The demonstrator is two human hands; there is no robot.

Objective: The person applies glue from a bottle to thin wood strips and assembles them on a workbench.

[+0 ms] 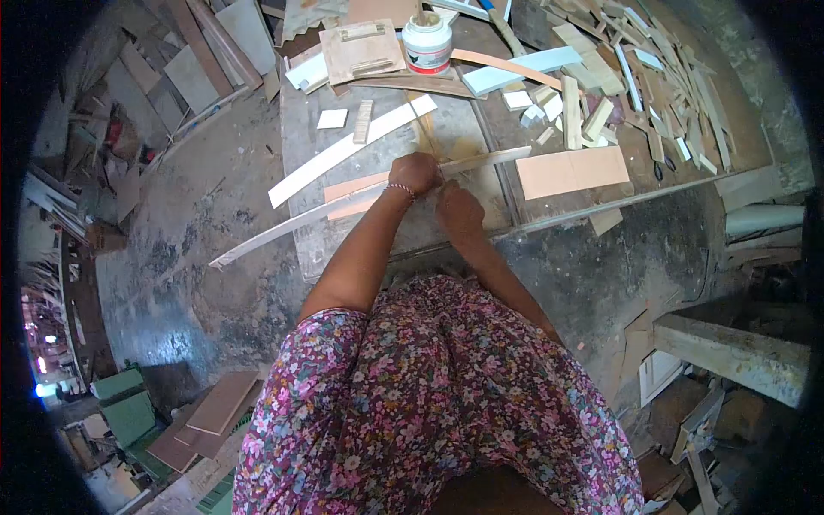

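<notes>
Long thin wooden strip (343, 201) gripped in the left hand (415, 174), fingers wrapped around it; longer end run out leftward and nearer the body, past the table (403, 230) edge, shorter end to the right, beyond the right hand (460, 210). Right hand curled just beside the left, on its near right side; whether anything is clamped in it cannot be told. Peach-coloured board (343, 185) crossed over by the strip, left of the left hand. White strip (343, 154) laid beyond that. Second peach-coloured board (573, 172) seen to the right of the right hand. White jar (427, 45) stood well beyond both hands.
</notes>
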